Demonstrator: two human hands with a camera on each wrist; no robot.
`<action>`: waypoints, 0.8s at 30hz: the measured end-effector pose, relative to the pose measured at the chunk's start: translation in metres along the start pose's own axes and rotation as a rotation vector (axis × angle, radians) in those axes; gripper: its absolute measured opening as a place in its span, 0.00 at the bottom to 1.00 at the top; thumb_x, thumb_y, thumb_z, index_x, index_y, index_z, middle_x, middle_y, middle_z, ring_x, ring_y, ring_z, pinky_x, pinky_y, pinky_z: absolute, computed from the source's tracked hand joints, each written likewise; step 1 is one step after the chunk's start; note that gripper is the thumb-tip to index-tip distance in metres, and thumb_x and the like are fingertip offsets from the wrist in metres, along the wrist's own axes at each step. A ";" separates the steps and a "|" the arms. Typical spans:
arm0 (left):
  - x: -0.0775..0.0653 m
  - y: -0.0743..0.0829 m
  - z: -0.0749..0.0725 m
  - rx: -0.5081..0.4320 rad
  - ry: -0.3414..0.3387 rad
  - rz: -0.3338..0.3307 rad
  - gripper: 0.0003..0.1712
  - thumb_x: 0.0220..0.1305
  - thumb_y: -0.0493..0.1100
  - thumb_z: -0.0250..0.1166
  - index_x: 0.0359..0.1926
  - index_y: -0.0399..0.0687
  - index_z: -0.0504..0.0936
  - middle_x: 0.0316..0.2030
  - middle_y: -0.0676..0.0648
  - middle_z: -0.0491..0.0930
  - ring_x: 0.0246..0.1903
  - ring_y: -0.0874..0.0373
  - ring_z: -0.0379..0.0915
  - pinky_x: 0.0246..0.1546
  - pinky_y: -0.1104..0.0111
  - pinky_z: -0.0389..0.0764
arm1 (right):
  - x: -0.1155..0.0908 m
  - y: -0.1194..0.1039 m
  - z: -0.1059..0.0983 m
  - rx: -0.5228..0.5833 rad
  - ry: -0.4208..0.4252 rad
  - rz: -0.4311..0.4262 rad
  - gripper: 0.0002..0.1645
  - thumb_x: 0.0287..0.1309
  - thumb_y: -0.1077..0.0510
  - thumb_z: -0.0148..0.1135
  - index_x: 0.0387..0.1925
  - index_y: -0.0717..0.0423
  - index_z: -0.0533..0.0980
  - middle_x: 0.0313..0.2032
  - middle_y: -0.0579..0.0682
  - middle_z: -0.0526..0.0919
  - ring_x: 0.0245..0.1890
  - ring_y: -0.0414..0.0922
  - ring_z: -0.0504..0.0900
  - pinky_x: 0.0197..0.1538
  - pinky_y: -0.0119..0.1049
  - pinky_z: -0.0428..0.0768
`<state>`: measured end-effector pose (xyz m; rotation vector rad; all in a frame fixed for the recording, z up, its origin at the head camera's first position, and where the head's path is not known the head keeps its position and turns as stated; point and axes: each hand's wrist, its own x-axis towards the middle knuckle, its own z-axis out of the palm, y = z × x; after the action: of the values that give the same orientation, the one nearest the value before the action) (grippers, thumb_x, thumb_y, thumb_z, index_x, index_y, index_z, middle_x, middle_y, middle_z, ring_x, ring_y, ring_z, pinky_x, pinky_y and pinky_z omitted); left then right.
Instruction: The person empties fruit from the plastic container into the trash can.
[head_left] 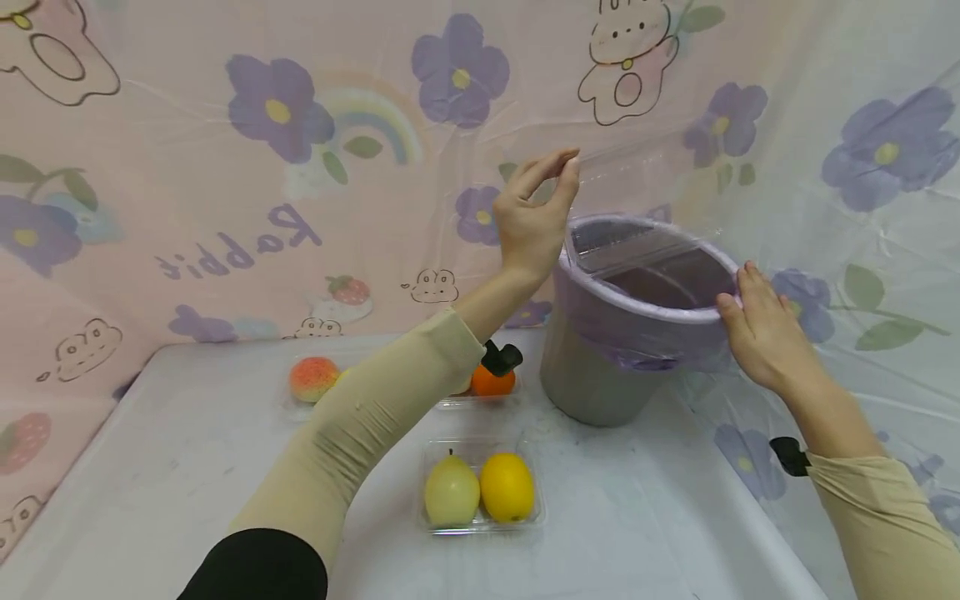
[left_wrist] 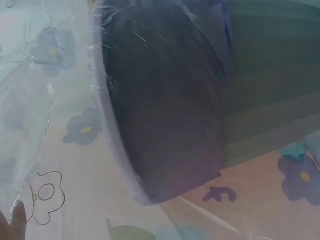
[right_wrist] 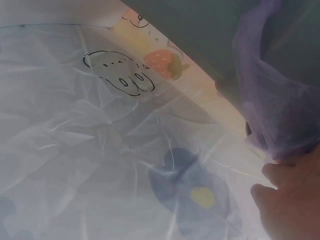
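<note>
Raised above the left side of the bin's rim, my left hand (head_left: 534,221) pinches a thin sheet of clear plastic film (head_left: 637,171) between thumb and fingertips. The film stretches right over the bin's mouth, and in the left wrist view its edge looks jagged. A grey trash bin (head_left: 592,392) stands at the back right, lined with a purple garbage bag (head_left: 637,329) folded over its rim. My right hand (head_left: 768,333) rests against the right side of the bagged rim, its fingers fairly straight. In the right wrist view, that hand touches the bag's hanging edge.
A clear plastic box (head_left: 480,528) holding a pear (head_left: 452,492) and a yellow fruit (head_left: 507,487) sits at the front of the white table (head_left: 187,467). Behind my left sleeve are a peach (head_left: 313,379) and an orange (head_left: 493,382) in clear packaging. Patterned sheets hang around.
</note>
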<state>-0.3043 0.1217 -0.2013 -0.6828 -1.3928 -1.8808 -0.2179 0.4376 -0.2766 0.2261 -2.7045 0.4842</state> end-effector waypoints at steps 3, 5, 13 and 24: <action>-0.002 0.004 -0.012 -0.014 0.006 -0.002 0.11 0.70 0.35 0.69 0.50 0.37 0.89 0.41 0.42 0.86 0.46 0.65 0.78 0.59 0.74 0.75 | 0.001 -0.001 0.000 -0.001 -0.002 0.000 0.45 0.84 0.42 0.25 0.77 0.79 0.42 0.78 0.76 0.40 0.79 0.71 0.37 0.75 0.72 0.31; -0.004 0.006 -0.022 -0.021 0.005 -0.012 0.11 0.70 0.36 0.69 0.51 0.37 0.89 0.41 0.43 0.85 0.46 0.65 0.79 0.57 0.72 0.77 | 0.001 -0.001 0.000 -0.004 -0.004 0.002 0.45 0.84 0.42 0.25 0.77 0.79 0.42 0.78 0.76 0.40 0.79 0.70 0.37 0.75 0.72 0.31; -0.010 0.014 -0.066 -0.069 -0.021 -0.063 0.11 0.71 0.34 0.67 0.52 0.33 0.87 0.44 0.44 0.85 0.45 0.60 0.80 0.41 0.54 0.89 | -0.001 -0.002 0.000 0.005 -0.010 -0.002 0.44 0.84 0.44 0.25 0.76 0.80 0.42 0.78 0.77 0.38 0.79 0.72 0.36 0.75 0.72 0.30; -0.020 0.011 -0.135 0.012 -0.013 -0.088 0.12 0.71 0.33 0.67 0.52 0.30 0.86 0.44 0.44 0.86 0.45 0.56 0.82 0.34 0.66 0.88 | 0.000 0.000 0.001 0.005 0.002 -0.015 0.43 0.84 0.44 0.27 0.76 0.81 0.42 0.77 0.78 0.40 0.78 0.73 0.38 0.74 0.74 0.32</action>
<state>-0.2853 -0.0053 -0.2485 -0.6378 -1.4626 -1.9371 -0.2185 0.4369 -0.2772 0.2468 -2.6979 0.4859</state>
